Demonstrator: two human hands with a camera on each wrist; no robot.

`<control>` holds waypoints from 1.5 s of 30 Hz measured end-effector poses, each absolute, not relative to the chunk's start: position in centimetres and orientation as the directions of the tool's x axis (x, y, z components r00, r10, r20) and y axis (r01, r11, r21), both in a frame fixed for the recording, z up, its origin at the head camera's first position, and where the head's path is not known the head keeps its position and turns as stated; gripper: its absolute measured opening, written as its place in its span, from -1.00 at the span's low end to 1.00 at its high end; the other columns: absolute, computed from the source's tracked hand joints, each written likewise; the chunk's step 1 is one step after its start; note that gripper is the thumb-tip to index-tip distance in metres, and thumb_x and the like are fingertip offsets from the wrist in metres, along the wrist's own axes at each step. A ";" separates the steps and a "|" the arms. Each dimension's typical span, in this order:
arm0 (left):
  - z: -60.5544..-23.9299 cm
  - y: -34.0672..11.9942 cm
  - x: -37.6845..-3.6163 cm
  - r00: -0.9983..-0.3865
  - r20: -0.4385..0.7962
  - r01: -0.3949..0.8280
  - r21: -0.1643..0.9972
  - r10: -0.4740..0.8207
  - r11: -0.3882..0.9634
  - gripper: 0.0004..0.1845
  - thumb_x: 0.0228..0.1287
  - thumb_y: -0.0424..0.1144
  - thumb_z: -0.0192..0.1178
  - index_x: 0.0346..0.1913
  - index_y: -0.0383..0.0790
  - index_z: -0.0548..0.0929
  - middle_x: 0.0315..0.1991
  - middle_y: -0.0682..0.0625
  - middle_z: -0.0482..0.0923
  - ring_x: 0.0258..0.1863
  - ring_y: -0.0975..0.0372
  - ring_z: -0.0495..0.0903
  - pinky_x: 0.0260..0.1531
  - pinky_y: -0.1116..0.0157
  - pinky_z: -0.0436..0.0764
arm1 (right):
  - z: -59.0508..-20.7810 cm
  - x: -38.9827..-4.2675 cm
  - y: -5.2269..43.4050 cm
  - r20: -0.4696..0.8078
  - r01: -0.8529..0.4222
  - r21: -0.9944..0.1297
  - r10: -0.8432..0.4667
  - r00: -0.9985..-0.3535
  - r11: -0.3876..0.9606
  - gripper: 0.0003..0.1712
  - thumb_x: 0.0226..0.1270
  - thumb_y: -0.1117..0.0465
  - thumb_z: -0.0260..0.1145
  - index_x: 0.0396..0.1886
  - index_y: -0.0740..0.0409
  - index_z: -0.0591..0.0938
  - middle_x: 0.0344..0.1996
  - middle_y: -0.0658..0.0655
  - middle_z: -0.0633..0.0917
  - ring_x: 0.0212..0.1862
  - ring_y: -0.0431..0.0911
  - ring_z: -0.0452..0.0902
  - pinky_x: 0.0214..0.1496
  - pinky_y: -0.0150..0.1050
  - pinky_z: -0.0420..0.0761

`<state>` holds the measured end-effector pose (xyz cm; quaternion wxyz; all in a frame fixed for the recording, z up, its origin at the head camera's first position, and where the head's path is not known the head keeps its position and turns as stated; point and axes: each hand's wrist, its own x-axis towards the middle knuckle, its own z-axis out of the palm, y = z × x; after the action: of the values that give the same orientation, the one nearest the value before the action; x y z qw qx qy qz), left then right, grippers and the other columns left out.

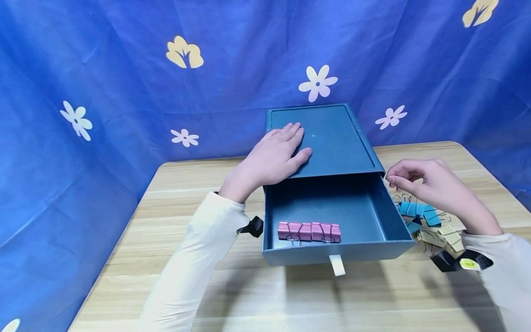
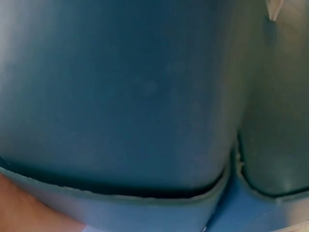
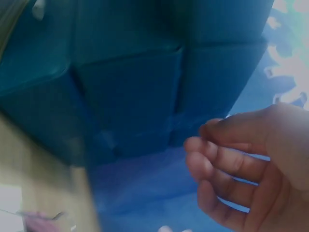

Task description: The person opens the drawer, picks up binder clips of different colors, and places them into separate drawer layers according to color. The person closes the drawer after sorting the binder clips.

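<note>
A dark blue drawer box stands at the back of the table, its drawer pulled out toward the front. My left hand rests flat on the box top with its fingers extended. Two pink binder clips lie side by side along the drawer's front wall. My right hand hovers beside the box's right side. In the right wrist view its fingers are loosely bent with nothing between them. Below that hand lie blue binder clips and cream binder clips, partly hidden by the wrist.
A white pull tab hangs from the drawer front. The wooden table extends around the box. Behind it hangs a blue curtain with flower and tree prints. A pinkish thing shows blurred in the right wrist view.
</note>
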<state>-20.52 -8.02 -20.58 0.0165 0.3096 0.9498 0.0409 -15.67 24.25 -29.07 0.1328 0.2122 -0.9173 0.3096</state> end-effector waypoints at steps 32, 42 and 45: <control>-20.5 -7.9 -20.4 -0.808 -0.046 0.586 0.043 0.587 0.809 -0.31 0.55 0.10 -0.36 0.52 -0.27 -0.08 0.55 -0.10 -0.19 0.52 0.14 -0.24 0.45 0.23 -0.19 | -35.2 -18.1 26.2 0.057 -0.211 -0.343 -0.203 -0.977 0.915 -0.79 0.32 0.30 0.24 -0.27 0.42 0.67 -0.43 0.25 0.71 -0.38 0.08 0.61 -0.31 0.07 0.60; -20.5 -8.0 -20.4 -0.807 -0.044 0.588 0.035 0.589 0.808 -0.31 0.55 0.10 -0.36 0.53 -0.27 -0.06 0.54 -0.10 -0.17 0.52 0.14 -0.22 0.45 0.20 -0.26 | -35.9 -18.0 26.4 -0.026 -0.129 -0.349 -0.147 -0.989 0.928 -0.75 0.36 0.23 0.21 -0.29 0.37 0.68 -0.51 0.14 0.66 -0.47 -0.03 0.49 -0.48 -0.15 0.46; -20.6 -8.0 -20.4 -0.805 -0.042 0.590 0.040 0.591 0.806 -0.31 0.55 0.10 -0.35 0.52 -0.27 -0.06 0.54 -0.11 -0.17 0.52 0.13 -0.22 0.45 0.21 -0.24 | -35.9 -17.8 26.5 -0.050 -0.105 -0.357 -0.132 -0.990 0.928 -0.73 0.38 0.19 0.21 -0.35 0.34 0.67 -0.61 0.07 0.57 -0.54 -0.07 0.40 -0.56 -0.22 0.34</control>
<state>-20.40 -8.02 -20.56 0.0262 0.3109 0.9500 0.0122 -17.84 26.51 -35.94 -0.0367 0.0603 -0.9812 0.1796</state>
